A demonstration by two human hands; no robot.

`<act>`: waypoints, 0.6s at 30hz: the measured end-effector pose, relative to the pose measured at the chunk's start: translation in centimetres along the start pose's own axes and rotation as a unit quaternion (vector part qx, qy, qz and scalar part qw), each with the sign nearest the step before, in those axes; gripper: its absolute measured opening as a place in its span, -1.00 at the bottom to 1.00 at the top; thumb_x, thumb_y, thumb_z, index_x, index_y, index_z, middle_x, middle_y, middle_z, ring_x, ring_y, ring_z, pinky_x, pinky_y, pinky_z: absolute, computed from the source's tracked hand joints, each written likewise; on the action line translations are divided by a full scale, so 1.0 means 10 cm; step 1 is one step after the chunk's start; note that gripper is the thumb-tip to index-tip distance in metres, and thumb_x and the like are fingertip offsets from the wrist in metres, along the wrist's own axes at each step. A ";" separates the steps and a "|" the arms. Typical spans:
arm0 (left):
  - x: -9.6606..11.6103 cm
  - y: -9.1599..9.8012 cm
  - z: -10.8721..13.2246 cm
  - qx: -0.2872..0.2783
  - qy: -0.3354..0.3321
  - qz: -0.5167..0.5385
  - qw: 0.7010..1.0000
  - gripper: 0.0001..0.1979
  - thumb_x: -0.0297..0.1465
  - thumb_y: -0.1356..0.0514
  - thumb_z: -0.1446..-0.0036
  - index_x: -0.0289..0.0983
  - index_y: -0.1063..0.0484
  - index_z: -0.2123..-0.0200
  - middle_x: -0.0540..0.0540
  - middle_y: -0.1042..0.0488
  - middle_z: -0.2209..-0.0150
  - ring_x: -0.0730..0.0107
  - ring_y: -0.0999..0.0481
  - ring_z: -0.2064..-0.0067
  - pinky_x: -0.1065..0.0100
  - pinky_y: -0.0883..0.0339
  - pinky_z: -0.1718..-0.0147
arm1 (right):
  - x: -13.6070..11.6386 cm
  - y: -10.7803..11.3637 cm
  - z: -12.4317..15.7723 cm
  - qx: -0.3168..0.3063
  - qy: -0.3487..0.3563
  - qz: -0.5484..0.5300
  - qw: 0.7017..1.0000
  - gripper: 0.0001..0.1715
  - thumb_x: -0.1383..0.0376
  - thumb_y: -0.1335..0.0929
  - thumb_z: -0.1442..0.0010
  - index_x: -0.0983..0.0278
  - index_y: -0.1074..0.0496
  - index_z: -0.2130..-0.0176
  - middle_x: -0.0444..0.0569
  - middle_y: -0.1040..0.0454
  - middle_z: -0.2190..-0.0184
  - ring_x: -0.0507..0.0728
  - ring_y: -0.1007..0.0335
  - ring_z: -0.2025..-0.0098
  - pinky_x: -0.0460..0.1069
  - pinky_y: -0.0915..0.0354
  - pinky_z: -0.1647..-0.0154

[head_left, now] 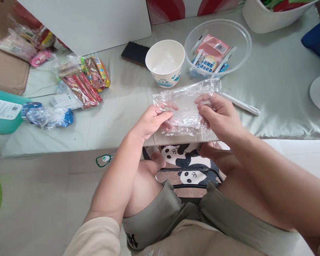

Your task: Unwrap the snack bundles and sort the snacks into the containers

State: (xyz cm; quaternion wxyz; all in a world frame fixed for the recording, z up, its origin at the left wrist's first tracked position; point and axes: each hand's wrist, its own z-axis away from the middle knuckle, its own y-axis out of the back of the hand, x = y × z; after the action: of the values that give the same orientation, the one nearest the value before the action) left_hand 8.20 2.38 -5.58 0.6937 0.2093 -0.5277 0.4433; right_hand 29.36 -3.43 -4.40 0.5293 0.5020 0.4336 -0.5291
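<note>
A crinkled clear plastic bag [185,108] is stretched between my two hands over the front edge of the cloth-covered surface. My left hand [156,119] grips its left side, thumb on top. On its right side, my right hand [217,112] pinches the plastic between thumb and fingers. Just beyond the bag stands a white paper cup [166,69] with blue print, with something clear inside. To the cup's right, a round clear plastic bowl [244,44] holds pink and white snack packets [213,48].
Several wrapped snacks [81,83] lie at the left near a teal package [5,122]. A dark phone [134,53] lies behind the cup. A white strip-like tool [242,104] is right of my right hand. A white bin [272,17] stands at the back right.
</note>
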 end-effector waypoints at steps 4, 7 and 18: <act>0.03 0.03 0.02 -0.004 -0.028 0.067 0.997 -0.75 -0.39 -0.38 -0.03 -0.21 -0.47 0.19 0.13 -0.43 0.56 0.55 -0.45 0.60 0.50 -0.30 0.63 | 0.07 0.00 -0.02 0.005 0.023 -0.074 0.997 -0.88 0.19 -0.45 -0.20 0.15 -0.47 0.25 -0.27 -0.28 0.62 -0.04 -0.13 0.64 -0.07 -0.12 0.62; 0.03 0.07 0.01 -0.006 -0.059 0.101 0.993 -0.84 -0.41 -0.39 0.03 -0.21 -0.48 0.35 0.11 -0.44 0.53 0.58 -0.43 0.58 0.49 -0.36 0.59 | 0.07 -0.01 -0.02 0.011 0.020 -0.105 0.994 -0.87 0.20 -0.46 -0.13 0.16 -0.44 0.37 -0.24 -0.29 0.62 -0.04 -0.11 0.64 -0.06 -0.11 0.63; 0.10 0.13 0.01 -0.020 -0.006 0.092 0.996 -0.68 -0.13 -0.34 -0.03 -0.29 -0.46 0.44 0.00 -0.39 0.48 0.49 -0.45 0.47 0.39 -0.44 0.44 | 0.01 0.07 0.03 -0.041 0.022 -0.032 0.998 -0.90 0.23 -0.44 -0.09 0.21 -0.49 0.39 -0.17 -0.40 0.61 0.01 -0.31 0.54 -0.04 -0.25 0.46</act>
State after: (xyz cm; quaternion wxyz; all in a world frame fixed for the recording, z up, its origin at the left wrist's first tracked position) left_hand 7.12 3.34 -4.85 0.6505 0.1486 -0.5578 0.4935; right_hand 30.06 -3.79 -4.42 0.5228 0.4770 0.4820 -0.5165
